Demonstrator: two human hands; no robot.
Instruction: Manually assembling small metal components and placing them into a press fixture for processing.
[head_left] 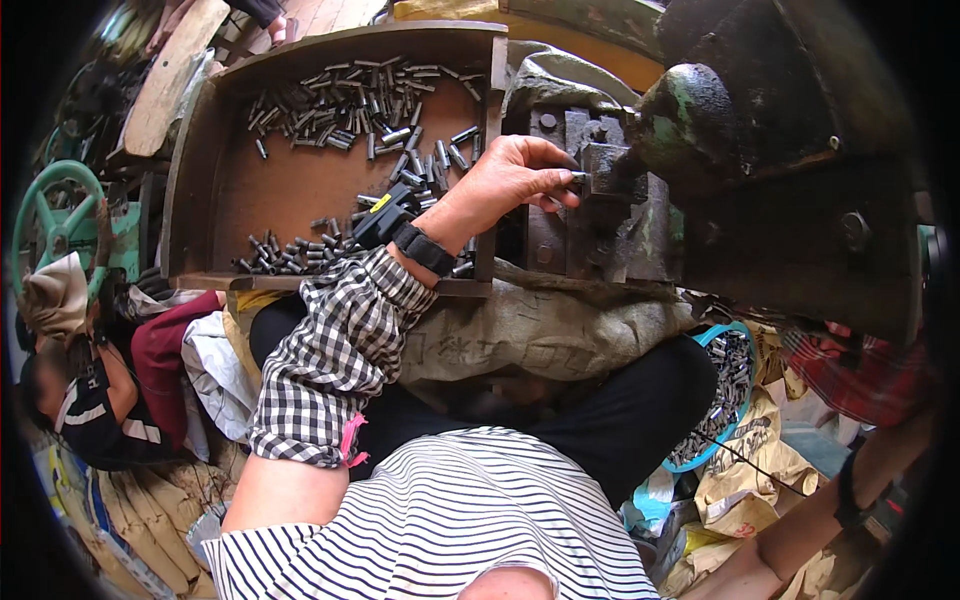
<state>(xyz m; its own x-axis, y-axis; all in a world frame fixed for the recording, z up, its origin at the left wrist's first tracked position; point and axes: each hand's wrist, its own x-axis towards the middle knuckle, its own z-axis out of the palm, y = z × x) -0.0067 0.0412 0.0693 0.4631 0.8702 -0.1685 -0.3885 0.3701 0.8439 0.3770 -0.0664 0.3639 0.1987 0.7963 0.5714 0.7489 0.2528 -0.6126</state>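
Striped shirt [440, 510] nearest. Wooden tray [270, 178] and blue basin [698, 458] contain metal pieces [372, 92]. Left hand [522, 180] pinches pin [579, 175] beside machine [690, 110]; right hand [890, 458] indeterminable.

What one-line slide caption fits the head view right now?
Left hand pinching a small metal piece at a dark machine, beside a wooden tray of loose metal cylinders.

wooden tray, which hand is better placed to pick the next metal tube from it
Left, probably: the left hand is just past the right wall of the tray, though pinching a small metal piece; the right arm stretches toward the picture's right edge.
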